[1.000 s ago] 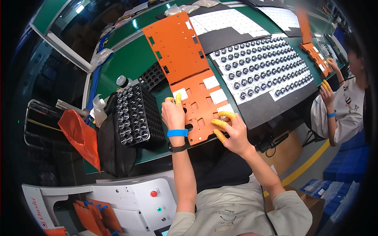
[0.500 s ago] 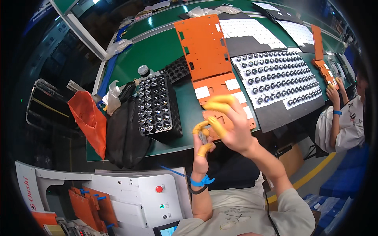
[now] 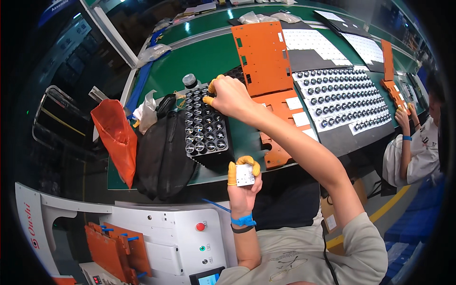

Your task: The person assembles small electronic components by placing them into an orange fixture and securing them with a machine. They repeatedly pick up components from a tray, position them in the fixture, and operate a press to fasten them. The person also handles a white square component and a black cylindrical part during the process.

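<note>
Yellow finger cots cover fingertips on both hands. My left hand (image 3: pixel 243 194), with a blue strap at its wrist, grips a small white square board (image 3: pixel 245 175) just off the table's near edge. My right hand (image 3: pixel 233 98) reaches across to the far right part of a black rack (image 3: pixel 230 145). Its thumb and forefinger are apart, over the rack's top, and I see nothing held between them. Rows of round clear-topped lens parts (image 3: pixel 199 128) stand in the rack. The other fingers of that hand are partly hidden.
An orange hinged fixture (image 3: pixel 263 59) stands open right of the rack. Beyond it, white panels (image 3: pixel 339 97) carry rows of black round parts. Left are a black bag (image 3: pixel 164 156) and an orange pouch (image 3: pixel 115 137). A white machine (image 3: pixel 190 237) is nearby; a co-worker (image 3: pixel 413 147) sits right.
My right hand has left my left hand and moved left and away to the rack. My left hand has turned so the white board's face shows. The view has shifted slightly.
</note>
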Available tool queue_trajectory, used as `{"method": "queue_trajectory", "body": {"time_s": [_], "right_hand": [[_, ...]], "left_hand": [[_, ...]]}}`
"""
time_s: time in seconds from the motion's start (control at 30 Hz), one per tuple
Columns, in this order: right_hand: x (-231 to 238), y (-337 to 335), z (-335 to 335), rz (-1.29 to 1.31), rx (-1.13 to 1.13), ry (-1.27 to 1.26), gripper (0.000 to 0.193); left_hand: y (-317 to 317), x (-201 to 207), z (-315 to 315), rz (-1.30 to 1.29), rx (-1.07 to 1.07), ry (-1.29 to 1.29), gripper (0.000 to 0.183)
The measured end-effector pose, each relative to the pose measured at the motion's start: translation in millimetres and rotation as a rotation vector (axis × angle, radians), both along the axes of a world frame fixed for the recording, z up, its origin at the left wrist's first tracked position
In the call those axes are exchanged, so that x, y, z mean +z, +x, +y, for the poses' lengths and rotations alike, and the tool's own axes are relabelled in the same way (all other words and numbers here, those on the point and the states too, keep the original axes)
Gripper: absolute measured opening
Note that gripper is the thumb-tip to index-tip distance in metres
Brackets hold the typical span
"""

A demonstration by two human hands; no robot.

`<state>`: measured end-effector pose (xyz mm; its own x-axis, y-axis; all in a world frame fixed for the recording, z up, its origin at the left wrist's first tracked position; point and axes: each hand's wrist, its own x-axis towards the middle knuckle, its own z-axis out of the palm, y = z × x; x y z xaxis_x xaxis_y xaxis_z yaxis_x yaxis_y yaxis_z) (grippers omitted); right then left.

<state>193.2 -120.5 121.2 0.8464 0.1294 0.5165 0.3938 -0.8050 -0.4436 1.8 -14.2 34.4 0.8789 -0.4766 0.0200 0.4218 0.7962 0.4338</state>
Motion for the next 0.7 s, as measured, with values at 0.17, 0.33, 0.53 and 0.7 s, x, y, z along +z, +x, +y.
{"method": "queue_trajectory", "body": {"time_s": [0.17,0.33,0.53,0.7], "right_hand": [[10.0,11.5,0.6,0.060,-0.020,-0.122,0.028],[21.3,-0.5,-0.4,-0.054,-0.041,-0.027,0.030],[37.3,-86.8,-22.8,0.077,0.171,0.414,0.032],[15.6,-163.0,-56.9,0.081,0.291,0.566,0.024]], "left_hand": [[-3.2,0.3,-9.7,0.102,-0.043,-0.062,0.038],[-5.4,3.9,-14.2,0.160,0.008,-0.145,0.040],[-1.9,-10.0,-17.2,0.058,0.109,-0.025,0.052],[-5.2,-8.0,-24.8,-0.073,0.259,0.319,0.061]]}}
